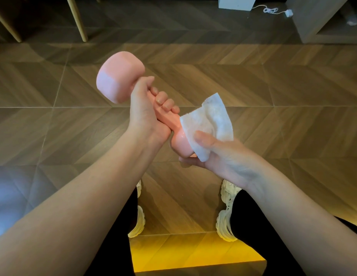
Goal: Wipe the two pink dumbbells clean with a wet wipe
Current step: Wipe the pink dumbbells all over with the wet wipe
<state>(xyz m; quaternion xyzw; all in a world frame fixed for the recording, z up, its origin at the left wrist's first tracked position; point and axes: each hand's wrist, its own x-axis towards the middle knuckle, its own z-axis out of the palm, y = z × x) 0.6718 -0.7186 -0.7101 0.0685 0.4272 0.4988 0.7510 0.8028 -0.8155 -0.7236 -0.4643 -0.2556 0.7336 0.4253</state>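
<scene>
Now the left hand is gripping the dumbbell while the right hand is pressing the wipe on its lower end, probably rubbing next.

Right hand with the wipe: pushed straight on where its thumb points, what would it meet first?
Likely the near head of the pink dumbbell; the wet wipe in the right hand seems pressed against it.
</scene>
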